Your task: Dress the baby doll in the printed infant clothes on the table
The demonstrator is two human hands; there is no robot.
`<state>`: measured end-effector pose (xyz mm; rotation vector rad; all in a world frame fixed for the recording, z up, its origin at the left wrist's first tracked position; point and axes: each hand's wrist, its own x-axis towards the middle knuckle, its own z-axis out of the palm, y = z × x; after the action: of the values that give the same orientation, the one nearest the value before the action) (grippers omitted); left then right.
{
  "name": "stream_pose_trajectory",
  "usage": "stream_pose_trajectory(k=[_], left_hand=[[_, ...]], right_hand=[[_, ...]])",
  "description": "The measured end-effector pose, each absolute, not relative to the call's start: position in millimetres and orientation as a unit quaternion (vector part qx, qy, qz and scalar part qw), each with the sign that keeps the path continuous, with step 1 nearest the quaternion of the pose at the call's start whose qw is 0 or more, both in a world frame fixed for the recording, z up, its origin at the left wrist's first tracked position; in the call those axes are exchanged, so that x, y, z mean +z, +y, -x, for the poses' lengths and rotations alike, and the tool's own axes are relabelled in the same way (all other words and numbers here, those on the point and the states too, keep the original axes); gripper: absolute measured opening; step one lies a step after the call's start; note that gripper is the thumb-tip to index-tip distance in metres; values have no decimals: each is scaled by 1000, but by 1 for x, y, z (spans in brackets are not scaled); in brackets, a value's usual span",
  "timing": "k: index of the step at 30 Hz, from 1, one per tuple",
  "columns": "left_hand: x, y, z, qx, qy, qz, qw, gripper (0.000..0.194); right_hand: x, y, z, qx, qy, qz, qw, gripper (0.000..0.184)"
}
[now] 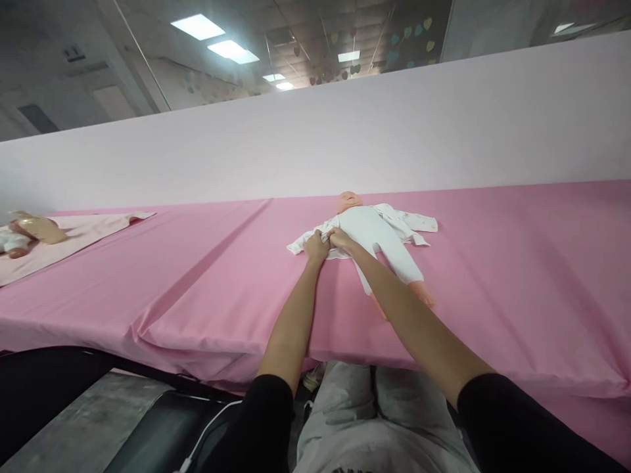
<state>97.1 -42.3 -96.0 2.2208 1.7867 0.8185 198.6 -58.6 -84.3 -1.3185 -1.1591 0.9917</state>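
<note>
A baby doll (375,238) in a white bodysuit lies on its back on the pink table cover (207,276), head away from me. An open white garment (411,223) is spread under it. My left hand (315,247) is closed on the garment's left sleeve beside the doll's arm. My right hand (340,238) is closed right next to it, pinching the same sleeve or the doll's arm; I cannot tell which. Both forearms reach across the table edge.
A second doll (20,235) lies on a pale pink cloth (73,238) at the far left. A pale wall (345,131) rises behind the table. A dark chair or case (162,427) with a white cable sits low at my left.
</note>
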Motion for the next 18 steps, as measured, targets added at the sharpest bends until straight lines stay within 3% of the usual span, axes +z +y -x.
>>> stream_pose_trajectory(k=[8, 12, 14, 18], left_hand=[[-98, -47, -106, 318, 624, -714, -19, 24], [-103, -43, -108, 358, 656, -665, -5, 23], [-105, -40, -110, 374, 694, -615, 31, 38], [-104, -35, -112, 375, 735, -558, 87, 84]], right_hand=[[-93, -55, -186, 341, -457, 610, 551, 21], [-105, -54, -176, 327, -430, 607, 584, 21], [-109, -52, -172, 317, -412, 603, 605, 24], [-114, -51, -168, 321, -395, 590, 627, 30]])
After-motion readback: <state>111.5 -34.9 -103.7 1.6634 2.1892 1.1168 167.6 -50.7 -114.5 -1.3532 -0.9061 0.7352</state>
